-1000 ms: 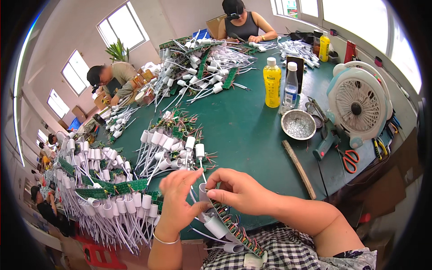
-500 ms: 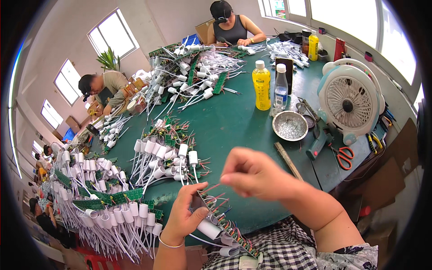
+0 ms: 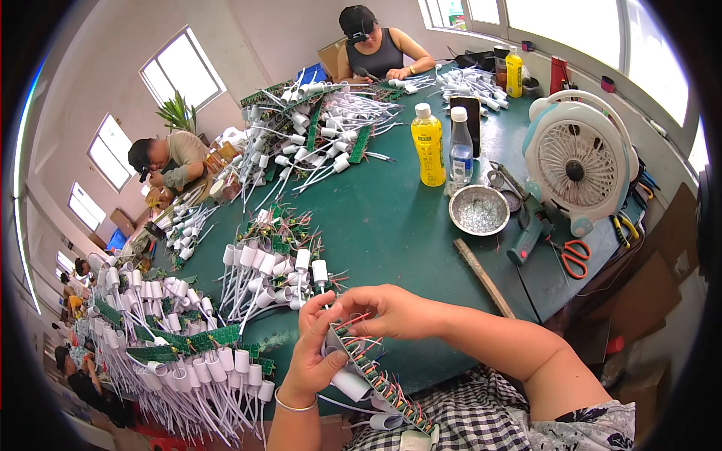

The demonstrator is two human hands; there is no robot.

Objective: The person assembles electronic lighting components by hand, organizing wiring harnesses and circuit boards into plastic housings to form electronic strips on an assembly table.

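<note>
My left hand is closed round the upper end of a long green circuit board strip, which slants down toward my lap. Short red, orange and dark wires stick out along the strip, and white plastic cylinders with white cables hang from its left side. At the strip's top end, my right hand has its fingers pinched among the thin reddish wires, right beside my left fingertips. The exact fingertip contact is partly hidden. A bangle circles my left wrist.
Piles of similar board strips with white cylinders lie at left and far middle. On the green table stand a yellow bottle, clear bottle, metal bowl, wooden stick, red-handled scissors and fan. Co-workers sit beyond.
My right hand has come down and left from above the strip to the wires by my left fingertips. My left hand keeps its hold on the strip. The whole view has shifted slightly.
</note>
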